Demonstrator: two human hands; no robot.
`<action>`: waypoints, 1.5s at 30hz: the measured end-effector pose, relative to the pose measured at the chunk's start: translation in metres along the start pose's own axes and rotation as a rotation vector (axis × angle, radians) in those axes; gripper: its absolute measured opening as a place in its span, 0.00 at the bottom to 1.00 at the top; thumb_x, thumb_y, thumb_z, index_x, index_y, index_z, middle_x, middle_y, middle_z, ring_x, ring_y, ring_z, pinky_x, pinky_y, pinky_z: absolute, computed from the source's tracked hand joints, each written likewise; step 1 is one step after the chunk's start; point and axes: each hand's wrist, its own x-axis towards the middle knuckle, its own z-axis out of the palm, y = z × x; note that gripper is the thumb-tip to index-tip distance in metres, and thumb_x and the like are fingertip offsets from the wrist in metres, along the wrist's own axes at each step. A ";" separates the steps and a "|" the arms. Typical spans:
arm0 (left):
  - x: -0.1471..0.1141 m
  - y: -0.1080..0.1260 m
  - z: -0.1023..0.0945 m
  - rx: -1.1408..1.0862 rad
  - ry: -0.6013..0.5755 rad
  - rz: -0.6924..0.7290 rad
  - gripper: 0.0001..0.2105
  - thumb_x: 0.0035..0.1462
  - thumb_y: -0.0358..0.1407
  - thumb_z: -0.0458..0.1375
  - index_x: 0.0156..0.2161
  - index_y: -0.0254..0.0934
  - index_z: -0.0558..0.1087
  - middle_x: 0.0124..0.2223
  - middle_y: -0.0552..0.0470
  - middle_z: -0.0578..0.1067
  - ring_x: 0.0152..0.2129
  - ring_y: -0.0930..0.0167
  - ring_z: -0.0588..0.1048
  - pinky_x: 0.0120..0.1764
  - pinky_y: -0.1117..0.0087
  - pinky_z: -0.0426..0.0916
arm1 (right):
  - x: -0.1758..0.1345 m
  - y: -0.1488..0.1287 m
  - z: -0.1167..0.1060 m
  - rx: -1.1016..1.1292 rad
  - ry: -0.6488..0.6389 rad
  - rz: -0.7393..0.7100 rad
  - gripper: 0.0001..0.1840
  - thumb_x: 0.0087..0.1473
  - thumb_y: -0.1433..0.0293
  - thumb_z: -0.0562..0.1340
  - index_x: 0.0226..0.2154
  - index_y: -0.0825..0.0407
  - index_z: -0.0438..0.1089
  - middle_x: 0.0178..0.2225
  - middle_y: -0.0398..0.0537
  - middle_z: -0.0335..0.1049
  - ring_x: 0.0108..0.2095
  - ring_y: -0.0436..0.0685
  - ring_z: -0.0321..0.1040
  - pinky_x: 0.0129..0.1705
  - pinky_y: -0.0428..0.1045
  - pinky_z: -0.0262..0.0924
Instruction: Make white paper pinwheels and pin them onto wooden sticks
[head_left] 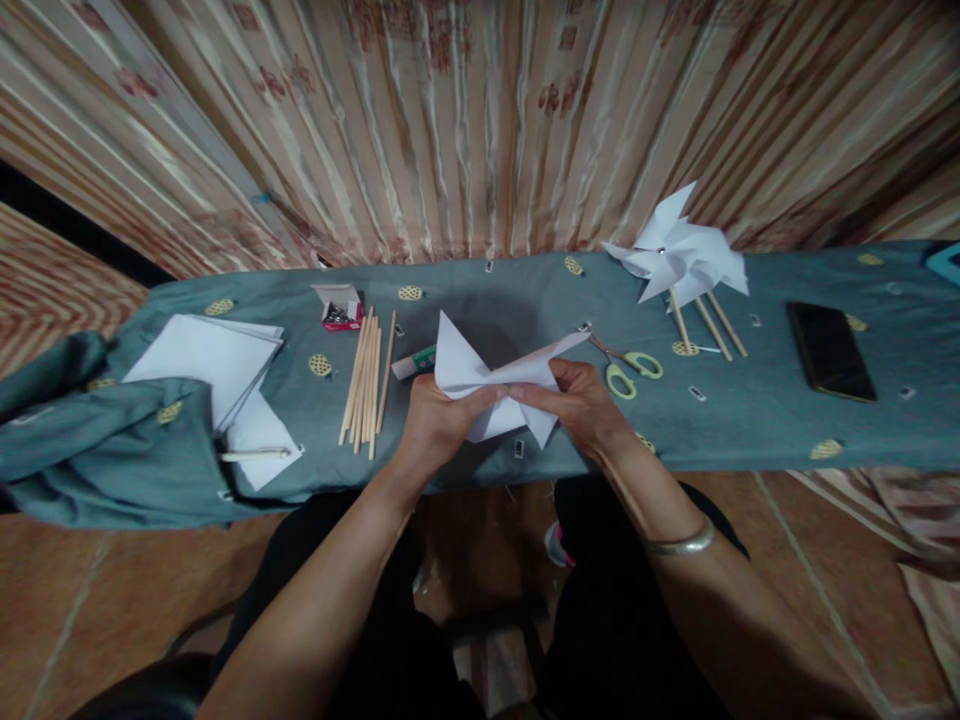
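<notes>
A white paper pinwheel [463,362] with its blades folded inward is held above the cloth, over the middle of the table's front. My left hand [442,415] grips it from the left, thumb pressed near its centre. From the right, my right hand [574,398] pinches it too, and the two thumb tips meet at the middle. The fingers behind the paper are hidden. No stick shows on this pinwheel. Green-handled scissors [630,372] lie just right of my right hand, and a glue stick [414,362] lies partly behind the left one.
Several wooden sticks [366,385] lie left of the hands, below a small open box of metal pins [341,310]. White paper sheets [202,355] and a pencil-like rod [256,455] are farther left. Finished pinwheels on sticks [686,250] and a black phone [831,350] lie right.
</notes>
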 end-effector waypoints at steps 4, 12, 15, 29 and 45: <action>0.000 0.005 0.002 -0.041 0.015 -0.011 0.15 0.26 0.37 0.74 0.20 0.33 0.76 0.21 0.53 0.77 0.17 0.74 0.72 0.21 0.75 0.68 | 0.000 0.002 -0.001 -0.010 0.000 -0.001 0.15 0.34 0.62 0.75 0.29 0.50 0.80 0.28 0.43 0.79 0.26 0.53 0.72 0.30 0.49 0.66; 0.000 0.008 0.005 -0.062 0.029 -0.026 0.12 0.25 0.33 0.73 0.18 0.33 0.75 0.20 0.54 0.76 0.17 0.74 0.71 0.22 0.75 0.68 | 0.001 0.004 0.000 0.027 0.019 -0.011 0.14 0.33 0.64 0.75 0.27 0.50 0.80 0.26 0.42 0.78 0.26 0.52 0.71 0.30 0.48 0.65; 0.000 0.008 0.006 -0.054 0.032 -0.037 0.12 0.26 0.33 0.72 0.18 0.33 0.75 0.19 0.54 0.76 0.17 0.74 0.71 0.22 0.75 0.68 | 0.001 0.005 -0.001 0.036 0.019 -0.013 0.13 0.33 0.64 0.75 0.27 0.49 0.80 0.27 0.42 0.79 0.26 0.52 0.71 0.32 0.48 0.66; -0.001 0.005 0.004 -0.020 -0.007 -0.028 0.11 0.28 0.34 0.72 0.20 0.32 0.77 0.23 0.51 0.78 0.20 0.72 0.73 0.23 0.74 0.69 | 0.000 0.002 0.000 0.048 0.024 0.028 0.14 0.31 0.65 0.76 0.26 0.50 0.80 0.25 0.41 0.77 0.24 0.50 0.69 0.28 0.46 0.62; 0.000 -0.001 0.007 0.012 -0.012 0.017 0.10 0.35 0.34 0.70 0.27 0.32 0.80 0.26 0.51 0.80 0.23 0.70 0.76 0.27 0.72 0.71 | 0.004 0.006 -0.005 -0.040 0.044 -0.081 0.17 0.36 0.60 0.75 0.30 0.51 0.80 0.29 0.45 0.79 0.29 0.55 0.73 0.33 0.51 0.67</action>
